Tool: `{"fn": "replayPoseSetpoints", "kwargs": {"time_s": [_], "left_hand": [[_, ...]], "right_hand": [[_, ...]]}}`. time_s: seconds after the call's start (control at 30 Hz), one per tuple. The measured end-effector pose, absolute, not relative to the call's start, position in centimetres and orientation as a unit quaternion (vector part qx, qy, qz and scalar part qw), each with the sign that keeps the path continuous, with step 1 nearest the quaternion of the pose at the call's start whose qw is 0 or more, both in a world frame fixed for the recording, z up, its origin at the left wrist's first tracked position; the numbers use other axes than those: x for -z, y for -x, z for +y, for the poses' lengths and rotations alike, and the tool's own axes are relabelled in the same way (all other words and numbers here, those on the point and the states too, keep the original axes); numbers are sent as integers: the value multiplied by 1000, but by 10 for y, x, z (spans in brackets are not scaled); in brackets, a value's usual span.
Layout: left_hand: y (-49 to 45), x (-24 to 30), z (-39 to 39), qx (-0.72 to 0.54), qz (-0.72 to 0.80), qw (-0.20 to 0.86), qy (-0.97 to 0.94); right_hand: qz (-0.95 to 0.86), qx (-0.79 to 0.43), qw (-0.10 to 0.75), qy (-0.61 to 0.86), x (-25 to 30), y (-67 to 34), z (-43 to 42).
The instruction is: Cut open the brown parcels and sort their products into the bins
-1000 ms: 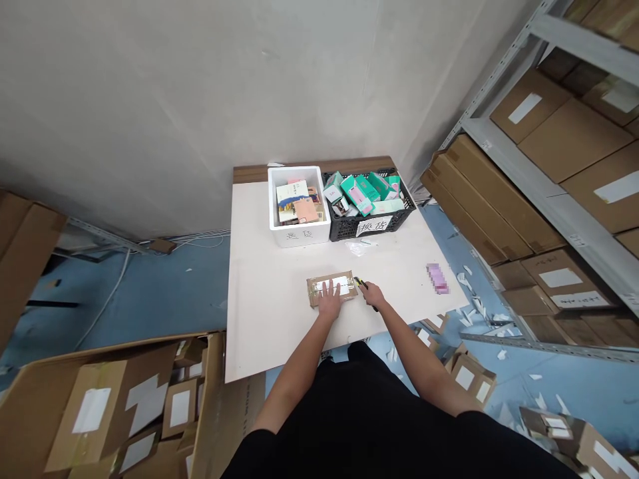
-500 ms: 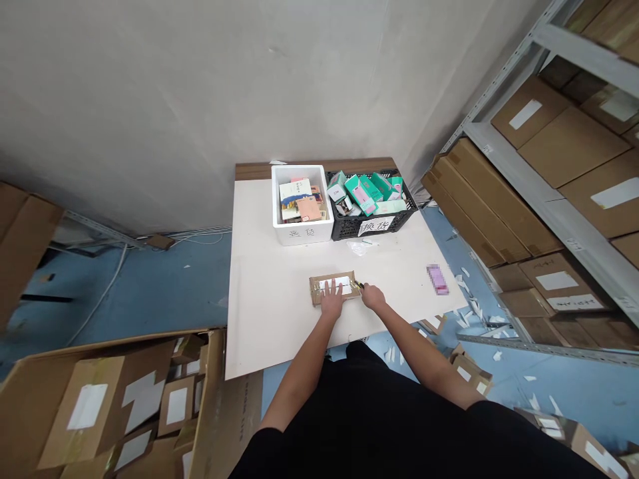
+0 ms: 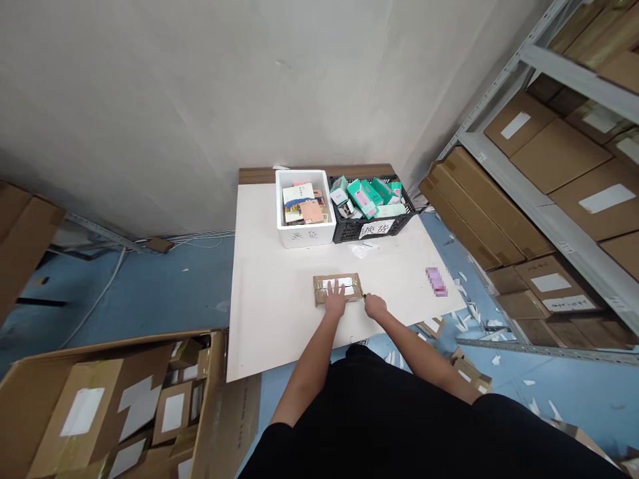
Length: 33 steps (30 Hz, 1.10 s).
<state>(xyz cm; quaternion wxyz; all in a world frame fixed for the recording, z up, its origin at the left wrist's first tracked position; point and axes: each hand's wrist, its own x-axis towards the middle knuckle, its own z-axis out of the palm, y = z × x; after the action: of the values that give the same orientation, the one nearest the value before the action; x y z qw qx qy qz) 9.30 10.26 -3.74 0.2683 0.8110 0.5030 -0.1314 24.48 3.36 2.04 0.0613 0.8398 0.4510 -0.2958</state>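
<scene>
A small taped cardboard box (image 3: 322,282) with a white label lies flat on the white-topped table (image 3: 269,319). My left hand (image 3: 335,298) rests on it with fingers spread, covering part of the label. Closed around a box cutter (image 3: 365,296), my right hand (image 3: 375,307) is at the box's right end. The cutter's tip is at the box's edge; most of its handle is hidden in my fist.
Behind the box stand a white foam bin (image 3: 305,235) of small packages and a black crate (image 3: 349,231) of green boxes. A pixelated pink item (image 3: 436,282) lies at right. A large carton (image 3: 217,359) of parcels is at left, shelves (image 3: 549,213) at right.
My right hand with the box cutter has moved slightly down, toward me, at the box's right end. My left hand stays on the box. The whole view has shifted a little.
</scene>
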Motion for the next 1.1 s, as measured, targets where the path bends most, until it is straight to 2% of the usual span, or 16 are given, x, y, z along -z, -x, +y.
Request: {"fn": "replayPoseSetpoints", "kwargs": {"time_s": [0.13, 0.33, 0.5, 0.83, 0.97, 1.1], "left_hand": [[-90, 32, 104, 127, 487, 265, -822], [-72, 16, 121, 60, 497, 223, -837], [-55, 16, 145, 66, 522, 204, -826], [-66, 26, 125, 93, 568, 167, -801], [-78, 16, 107, 77, 572, 153, -802], [-97, 12, 80, 115, 510, 199, -829]], "right_hand": [[433, 294, 66, -850, -17, -241, 9], [335, 284, -81, -895, -6, -235, -9], [254, 315, -123, -906, 2, -218, 16], [259, 354, -112, -891, 19, -238, 50], [227, 308, -140, -913, 21, -259, 53], [140, 304, -176, -926, 20, -294, 60]]}}
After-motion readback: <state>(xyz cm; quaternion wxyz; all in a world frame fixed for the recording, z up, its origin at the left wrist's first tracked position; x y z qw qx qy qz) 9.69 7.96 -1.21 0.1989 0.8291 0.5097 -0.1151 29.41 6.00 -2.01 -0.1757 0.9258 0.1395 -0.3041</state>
